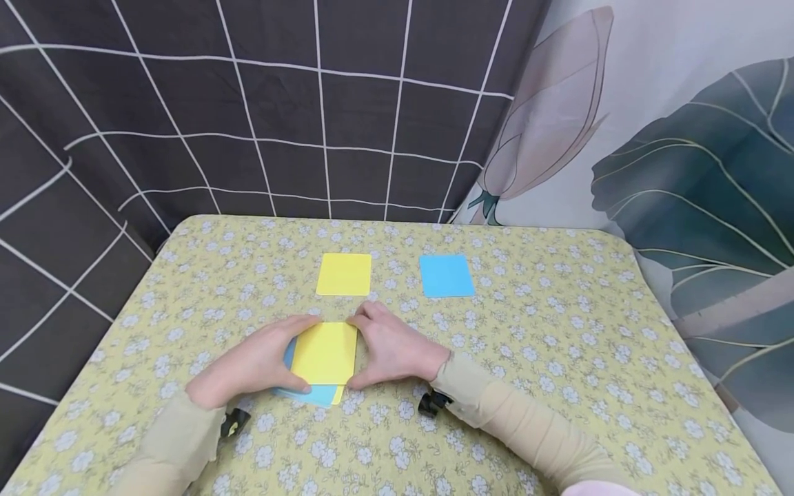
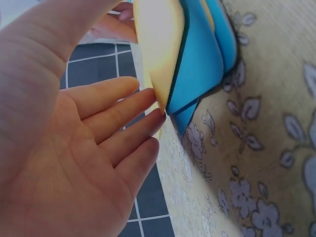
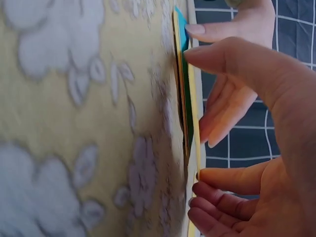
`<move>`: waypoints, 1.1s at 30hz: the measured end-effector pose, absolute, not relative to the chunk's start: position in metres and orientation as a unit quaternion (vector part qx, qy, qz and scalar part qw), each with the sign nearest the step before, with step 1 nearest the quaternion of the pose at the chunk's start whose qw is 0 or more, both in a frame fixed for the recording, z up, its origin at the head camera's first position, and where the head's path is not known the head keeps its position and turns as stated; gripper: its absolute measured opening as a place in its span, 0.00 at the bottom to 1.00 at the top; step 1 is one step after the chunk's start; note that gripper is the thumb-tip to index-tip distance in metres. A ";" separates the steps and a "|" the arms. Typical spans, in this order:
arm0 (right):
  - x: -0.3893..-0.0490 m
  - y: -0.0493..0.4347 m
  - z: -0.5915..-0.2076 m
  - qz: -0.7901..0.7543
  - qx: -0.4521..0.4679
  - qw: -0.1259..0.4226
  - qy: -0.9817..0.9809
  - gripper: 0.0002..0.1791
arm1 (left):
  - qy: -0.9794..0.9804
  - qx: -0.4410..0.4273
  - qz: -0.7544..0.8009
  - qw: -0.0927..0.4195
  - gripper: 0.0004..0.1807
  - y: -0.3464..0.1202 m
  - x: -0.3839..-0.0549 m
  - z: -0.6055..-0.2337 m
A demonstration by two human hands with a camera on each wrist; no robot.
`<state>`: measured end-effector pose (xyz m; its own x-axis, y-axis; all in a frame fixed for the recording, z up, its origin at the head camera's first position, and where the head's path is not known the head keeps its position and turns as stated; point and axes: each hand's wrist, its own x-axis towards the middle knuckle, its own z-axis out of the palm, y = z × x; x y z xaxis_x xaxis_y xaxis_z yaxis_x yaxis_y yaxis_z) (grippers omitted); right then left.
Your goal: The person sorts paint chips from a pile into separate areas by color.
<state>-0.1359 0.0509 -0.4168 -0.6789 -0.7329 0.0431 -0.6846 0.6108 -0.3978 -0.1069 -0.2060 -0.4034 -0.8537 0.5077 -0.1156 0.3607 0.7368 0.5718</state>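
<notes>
Both hands hold a square yellow card point(image 1: 325, 353) near the middle front of the table. Thumb and fingertips of my left hand point(image 1: 257, 362) meet its left edge; those of my right hand point(image 1: 397, 344) grip its right edge at the far and near corners. Beneath it lies a loose pile with a blue card point(image 1: 319, 395) and the corner of another yellow card point(image 1: 338, 394) peeking out. Blue cards point(image 2: 200, 64) fan out unevenly in the left wrist view. A narrow dark gap separates the top yellow card point(image 3: 195, 111) from the pile in the right wrist view.
Farther back on the table, a single yellow card point(image 1: 344, 274) lies to the left of a single blue card point(image 1: 446, 275), apart from each other. A yellow flowered cloth point(image 1: 558, 331) covers the table. Behind stands a dark gridded curtain point(image 1: 273, 110), with a floral one at right.
</notes>
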 end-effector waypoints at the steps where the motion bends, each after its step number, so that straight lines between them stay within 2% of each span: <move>1: -0.137 0.052 -0.415 -0.197 -0.395 0.063 0.895 0.54 | 0.922 0.239 0.275 0.130 0.58 -0.206 -0.108 -0.403; 8: -0.148 0.057 -0.406 -0.203 -0.390 0.072 0.895 0.56 | 0.926 0.248 0.268 0.101 0.56 -0.204 -0.116 -0.397; 14: -0.163 0.058 -0.403 -0.213 -0.382 0.052 0.898 0.59 | 0.929 0.250 0.258 0.085 0.57 -0.199 -0.135 -0.391; 27: -0.231 0.057 -0.379 -0.227 -0.325 0.034 0.917 0.57 | 0.933 0.252 0.252 0.055 0.58 -0.187 -0.214 -0.368; 33: -0.257 0.055 -0.373 -0.210 -0.307 0.047 0.927 0.56 | 0.935 0.241 0.244 0.088 0.58 -0.183 -0.243 -0.363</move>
<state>-0.2568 0.0551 -0.3727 -0.8077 -0.5881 0.0421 -0.5491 0.7242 -0.4171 -0.2435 -0.1827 -0.3626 -0.8685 0.4934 -0.0467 0.4077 0.7648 0.4988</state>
